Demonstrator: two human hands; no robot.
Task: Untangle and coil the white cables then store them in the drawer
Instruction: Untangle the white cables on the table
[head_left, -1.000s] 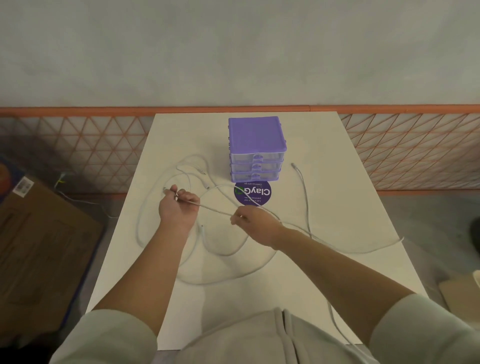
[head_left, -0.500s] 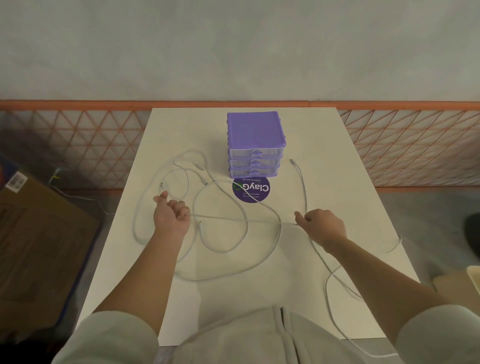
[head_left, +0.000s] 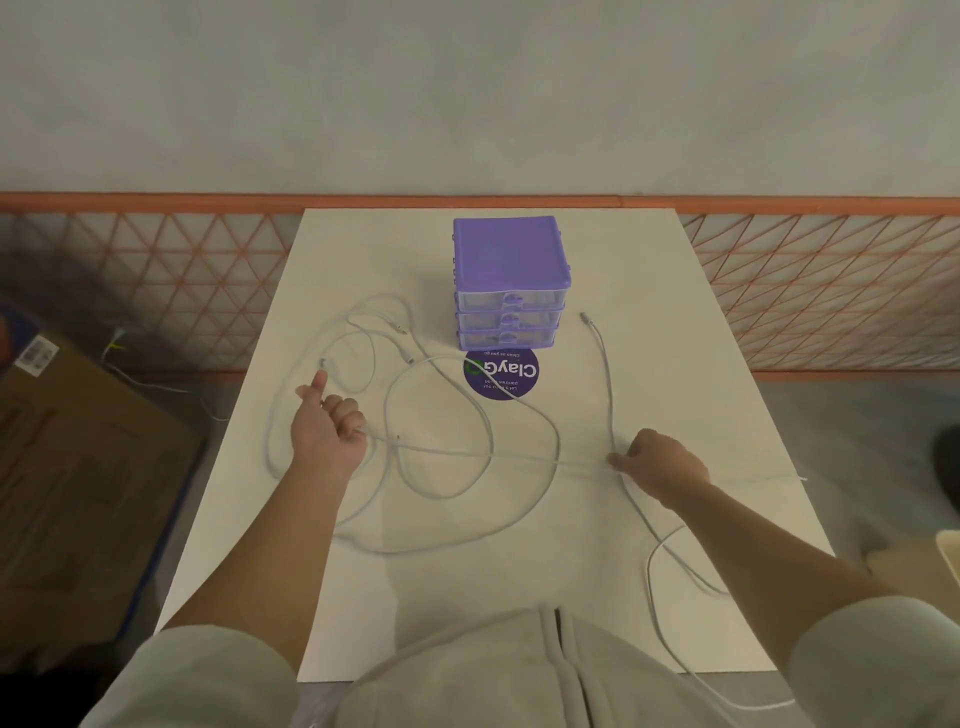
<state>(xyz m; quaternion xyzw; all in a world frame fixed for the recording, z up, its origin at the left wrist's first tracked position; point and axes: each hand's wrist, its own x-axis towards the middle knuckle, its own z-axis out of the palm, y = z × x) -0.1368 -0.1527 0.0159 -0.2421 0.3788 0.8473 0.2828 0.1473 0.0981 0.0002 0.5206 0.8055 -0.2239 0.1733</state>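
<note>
Head view: left hand (head_left: 327, 431) and right hand (head_left: 660, 462), both closed, stretch 1 white cable (head_left: 483, 454) taut; light, limp, best gripped near its ends.

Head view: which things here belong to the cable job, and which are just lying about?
Job:
white cables
purple drawer unit
left hand
right hand

Lying about:
round purple sticker
cardboard box
orange fence

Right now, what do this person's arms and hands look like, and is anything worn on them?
Both hands, the left hand and the right hand, are bare: no gloves, rings or watch visible. The forearms are bare too. Pale grey-green sleeves sit pushed up near the elbows.
</note>
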